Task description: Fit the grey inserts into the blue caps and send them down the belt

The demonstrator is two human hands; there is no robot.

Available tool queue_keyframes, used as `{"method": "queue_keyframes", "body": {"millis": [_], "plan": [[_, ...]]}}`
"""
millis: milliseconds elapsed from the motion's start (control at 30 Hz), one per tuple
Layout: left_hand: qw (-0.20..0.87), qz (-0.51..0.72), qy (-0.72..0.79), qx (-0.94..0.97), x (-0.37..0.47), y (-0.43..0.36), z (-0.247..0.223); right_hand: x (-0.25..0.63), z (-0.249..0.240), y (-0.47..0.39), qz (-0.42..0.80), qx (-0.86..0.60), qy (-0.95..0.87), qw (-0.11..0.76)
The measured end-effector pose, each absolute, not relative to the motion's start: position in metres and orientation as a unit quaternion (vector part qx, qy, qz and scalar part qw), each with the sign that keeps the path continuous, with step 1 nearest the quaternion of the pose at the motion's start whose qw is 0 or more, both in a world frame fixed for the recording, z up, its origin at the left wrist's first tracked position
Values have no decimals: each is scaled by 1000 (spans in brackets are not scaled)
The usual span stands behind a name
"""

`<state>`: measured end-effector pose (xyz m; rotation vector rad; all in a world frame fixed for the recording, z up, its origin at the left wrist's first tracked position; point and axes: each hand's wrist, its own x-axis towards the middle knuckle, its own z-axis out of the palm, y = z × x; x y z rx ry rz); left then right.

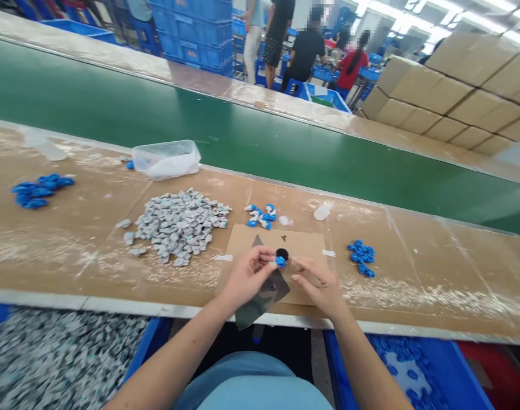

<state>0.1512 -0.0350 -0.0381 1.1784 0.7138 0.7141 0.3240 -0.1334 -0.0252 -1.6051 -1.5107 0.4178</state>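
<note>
My left hand [249,276] pinches a small blue part [280,261] between thumb and fingers. Right behind that part is a round black piece [281,253]; whether the two touch I cannot tell. My right hand [318,283] hovers just to the right, thumb and fingers apart, with nothing visible in it. Below the left hand a dark, pointed flat sheet [260,304] lies on a taped cardboard mat [308,242]. Beyond the mat sits a small cluster of blue-and-white pieces [260,217].
Left of the mat lies a heap of small grey-white pieces [178,222], with a clear plastic tub [168,159] behind. Blue parts [361,257] lie to the right, more blue parts [42,191] far left. A green conveyor belt [260,136] crosses behind. Blue bins [465,376] flank my lap.
</note>
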Motion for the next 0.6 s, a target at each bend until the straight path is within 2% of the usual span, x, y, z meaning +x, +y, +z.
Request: {"method": "queue_keyframes", "body": {"millis": [100, 200, 233, 333, 467, 533, 600], "plan": [[626, 356, 401, 566, 151, 4, -37, 362, -26, -150, 42, -747, -509, 425], [540, 348, 465, 608, 155, 40, -38, 405, -27, -173, -49, -863, -349, 361], [520, 341, 475, 622, 157, 48, -38, 418, -28, -180, -51, -891, -309, 328], [484, 333, 477, 654, 163, 57, -36, 446, -30, -195, -36, -906, -285, 311], [441, 343, 487, 672, 157, 53, -36, 472, -43, -203, 47, -926, -269, 261], [399, 346, 494, 691, 144, 50, -37, 482, -53, -204, 56, -929, -256, 263], [310, 333, 504, 734, 126, 49, -38, 487, -61, -207, 73, -923, -244, 289]]}}
